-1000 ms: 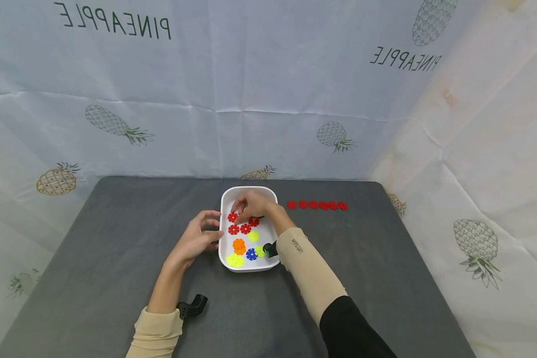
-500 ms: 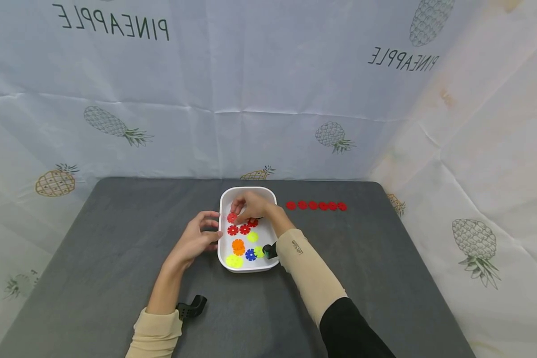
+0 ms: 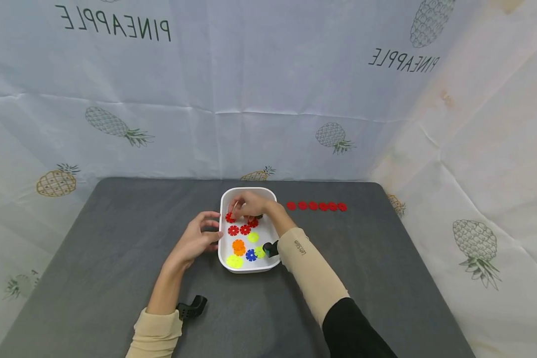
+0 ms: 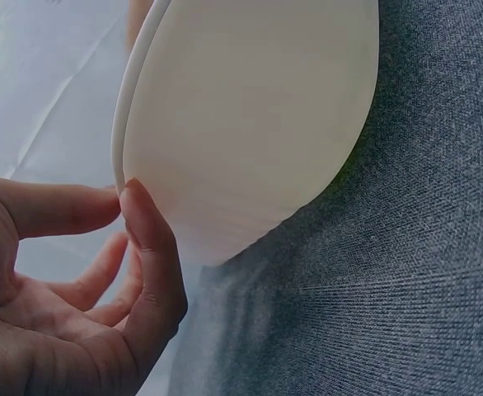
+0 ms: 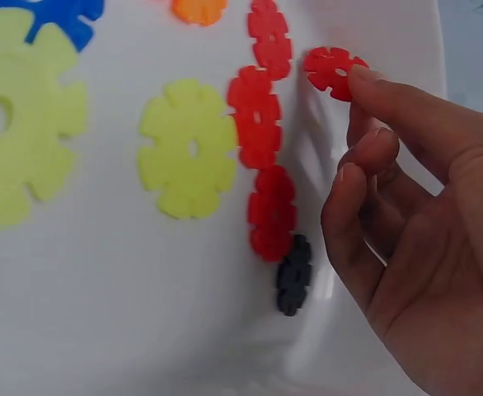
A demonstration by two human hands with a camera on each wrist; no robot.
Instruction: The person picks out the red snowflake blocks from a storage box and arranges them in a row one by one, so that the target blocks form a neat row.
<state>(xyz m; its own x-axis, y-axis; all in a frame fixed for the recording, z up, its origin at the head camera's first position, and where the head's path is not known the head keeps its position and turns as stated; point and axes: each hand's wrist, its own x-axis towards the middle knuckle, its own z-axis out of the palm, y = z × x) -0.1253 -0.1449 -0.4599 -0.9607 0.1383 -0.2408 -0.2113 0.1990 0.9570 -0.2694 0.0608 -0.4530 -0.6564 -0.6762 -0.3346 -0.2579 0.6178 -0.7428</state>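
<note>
A white tray (image 3: pixel 224 199) stands on the grey table, with small notched plastic discs spread over its floor. At its left side my left hand (image 3: pixel 197 238) pinches the rim between thumb and finger, as the left wrist view shows up close. My right hand (image 3: pixel 252 203) reaches into the far part of the tray. Between its fingertips it pinches a red notched disc (image 5: pixel 328 70), tilted above the tray floor. Close by lie several other red discs (image 5: pixel 256 115), a dark disc (image 5: pixel 294 276) and a yellow disc (image 5: pixel 188 148).
Several red discs (image 3: pixel 313 206) form a row on the table right of the tray. Nearer in the tray are orange discs (image 3: pixel 238 247), a blue disc (image 3: pixel 251 255) and more yellow discs (image 3: pixel 234 261). A pineapple-print cloth (image 3: pixel 268 89) hangs behind the table.
The right hand's fingertips have shifted slightly left, and the red disc in them has shifted and tilted. The left hand stays at the tray's rim.
</note>
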